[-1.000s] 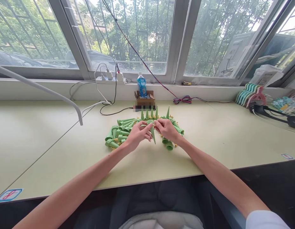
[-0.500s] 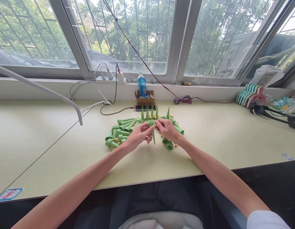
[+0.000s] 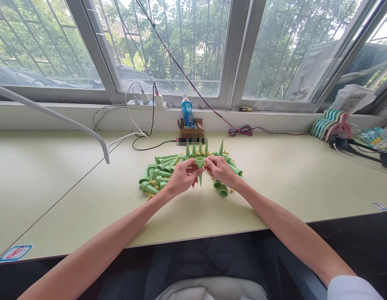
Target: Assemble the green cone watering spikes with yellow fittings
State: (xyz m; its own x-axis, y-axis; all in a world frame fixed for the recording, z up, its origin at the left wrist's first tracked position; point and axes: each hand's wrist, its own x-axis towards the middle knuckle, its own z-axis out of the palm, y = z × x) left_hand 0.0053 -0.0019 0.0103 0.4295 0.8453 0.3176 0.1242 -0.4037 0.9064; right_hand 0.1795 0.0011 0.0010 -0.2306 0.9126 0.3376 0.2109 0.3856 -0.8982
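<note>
A green plant watering spike (image 3: 200, 163) is held over the table, its round open cap up and its point down. My left hand (image 3: 184, 177) is closed around it from the left. From the right, my right hand (image 3: 220, 170) pinches at the side of the cap; what lies between its fingertips is too small and hidden to make out. Many more green spikes with small yellow valves lie in a pile (image 3: 162, 173) left of my hands. Several spikes (image 3: 196, 149) stand points up behind them. Two open green caps (image 3: 223, 191) face me below my right hand.
A small cardboard box (image 3: 191, 130) with a blue bottle (image 3: 187, 111) stands at the back by the window. Cables and a power strip (image 3: 140, 102) are at the back left. Hangers (image 3: 332, 125) and a black headset (image 3: 352, 146) lie at the right.
The spike in my left hand has tipped, so its cap opening now shows and its point hangs straighter down. Both hands stay in nearly the same place.
</note>
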